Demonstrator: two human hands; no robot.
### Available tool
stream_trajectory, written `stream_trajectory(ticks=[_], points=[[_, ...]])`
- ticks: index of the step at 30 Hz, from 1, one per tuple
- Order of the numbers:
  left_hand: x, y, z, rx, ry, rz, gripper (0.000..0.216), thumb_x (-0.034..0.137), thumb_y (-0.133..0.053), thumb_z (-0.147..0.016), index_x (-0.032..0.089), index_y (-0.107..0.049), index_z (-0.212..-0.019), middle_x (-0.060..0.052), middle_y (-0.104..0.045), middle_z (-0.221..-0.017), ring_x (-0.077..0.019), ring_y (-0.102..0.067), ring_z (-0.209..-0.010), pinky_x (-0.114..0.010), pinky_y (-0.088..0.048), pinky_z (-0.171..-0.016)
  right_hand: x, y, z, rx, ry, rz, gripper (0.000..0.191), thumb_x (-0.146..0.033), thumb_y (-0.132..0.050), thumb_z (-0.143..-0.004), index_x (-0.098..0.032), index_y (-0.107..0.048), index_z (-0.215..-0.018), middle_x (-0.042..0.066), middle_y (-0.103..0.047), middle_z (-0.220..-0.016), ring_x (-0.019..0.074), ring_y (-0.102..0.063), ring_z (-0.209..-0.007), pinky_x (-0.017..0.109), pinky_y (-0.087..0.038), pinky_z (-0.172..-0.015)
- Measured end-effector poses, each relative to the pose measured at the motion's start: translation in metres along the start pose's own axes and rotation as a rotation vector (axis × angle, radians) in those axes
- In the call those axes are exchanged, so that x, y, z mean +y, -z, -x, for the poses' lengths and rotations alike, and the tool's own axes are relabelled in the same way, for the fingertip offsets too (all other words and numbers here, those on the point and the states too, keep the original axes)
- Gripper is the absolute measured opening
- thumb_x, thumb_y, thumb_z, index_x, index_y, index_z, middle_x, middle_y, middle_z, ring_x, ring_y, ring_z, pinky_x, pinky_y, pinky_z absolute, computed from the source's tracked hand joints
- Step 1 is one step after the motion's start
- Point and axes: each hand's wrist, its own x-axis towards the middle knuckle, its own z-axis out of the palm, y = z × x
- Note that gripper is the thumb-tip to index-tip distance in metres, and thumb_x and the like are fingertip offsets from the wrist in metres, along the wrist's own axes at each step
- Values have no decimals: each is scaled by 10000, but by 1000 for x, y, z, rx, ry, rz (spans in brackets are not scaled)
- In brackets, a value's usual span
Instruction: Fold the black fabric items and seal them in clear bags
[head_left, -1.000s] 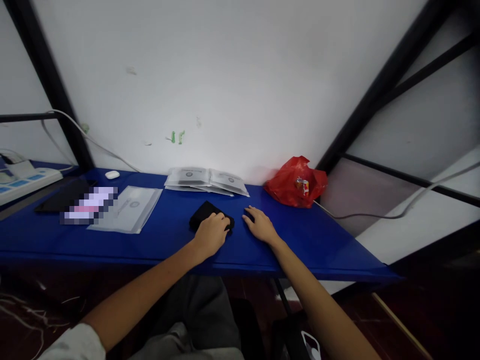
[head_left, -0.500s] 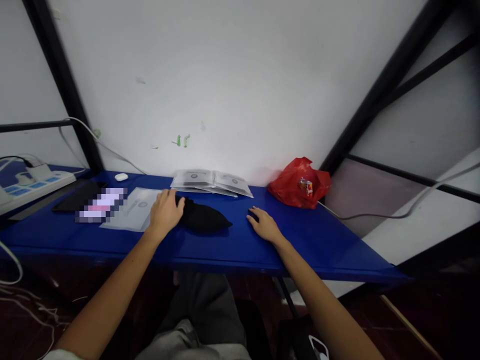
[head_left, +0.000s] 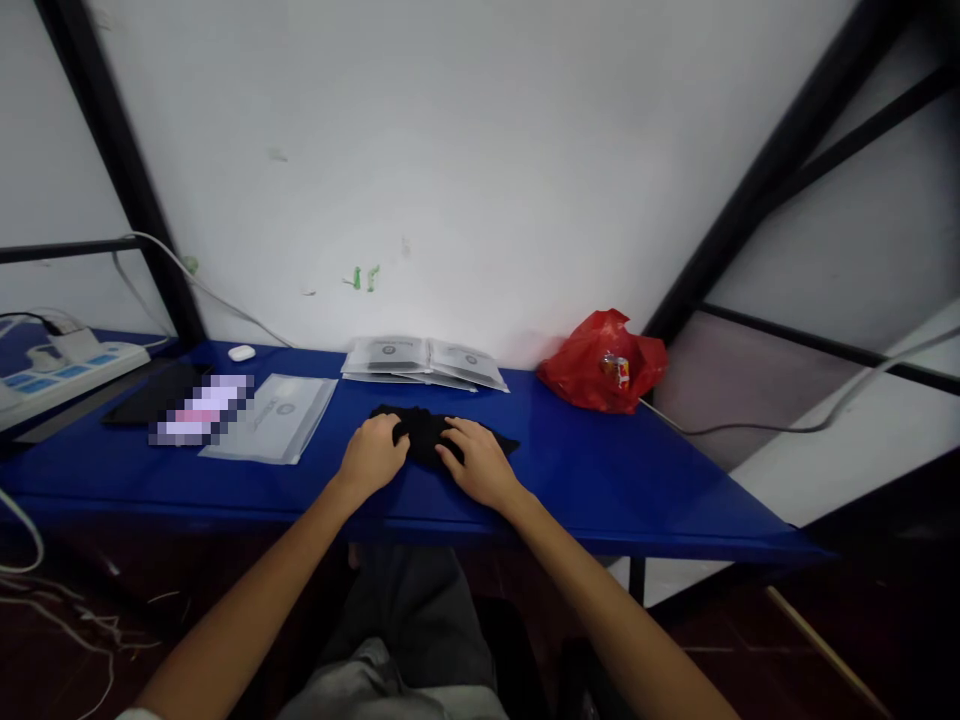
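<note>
A crumpled piece of black cloth [head_left: 425,436] lies on the blue desk [head_left: 600,470], near the front edge. My left hand [head_left: 373,456] is closed on its left end, thumb and fingers bent over the fabric. On the right part of the cloth rests my right hand [head_left: 484,462], with its fingers extended over the fabric and the thumb apart from them. Both hands partly cover the cloth, so its full shape and kind are hidden. To the left of my left hand is a flat translucent zip bag [head_left: 274,420] with a printed mark.
Behind the cloth, several similar bags [head_left: 390,358] lie stacked against the wall. A red plastic bag [head_left: 592,365] stands at the back right. Toward the left are a blurred-out phone [head_left: 202,408], a dark flat device [head_left: 150,395], a white earbud case [head_left: 241,353] and a power strip [head_left: 82,372].
My left hand has moved right, and the black cloth has shifted right with it. My right hand has come left from the bare desk onto the cloth.
</note>
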Motion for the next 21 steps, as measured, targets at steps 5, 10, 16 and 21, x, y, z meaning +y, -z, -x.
stream_trajectory(ticks=[5,10,16,21], points=[[-25,24,4,174,212,7,210,296,-474,-845,175,-618,-939,-92,-666,-958,-258,-613,-920,-354,-476,-764,38,14,9,12,-111,93,203,-234,-550,-838,-176,-676,-986,130,-616,-1207,267,-526,-1166,454,-394,-1004],[-34,12,6,236,49,-89,280,221,-444,-870,157,-579,-1107,-97,-605,-1139,-254,-540,-1068,-356,-450,-895,59,31,7,28,-234,105,198,-243,-522,-847,-174,-682,-941,128,-622,-1190,260,-537,-1145,431,-411,-981],[-18,-8,-22,52,-190,-183,295,197,-367,-915,161,-595,-1099,-87,-611,-1122,-227,-534,-1031,-345,-435,-901,65,33,-13,-114,-320,136,310,-317,-526,-866,-146,-628,-1104,142,-611,-1216,283,-525,-1163,428,-401,-980],[-14,-4,-58,-216,-156,-326,329,174,-347,-910,157,-576,-1147,-125,-583,-1201,-269,-514,-1115,-395,-431,-885,76,34,-28,-227,-343,113,271,-321,-580,-835,-168,-640,-1050,112,-650,-1137,259,-579,-1065,385,-441,-903]])
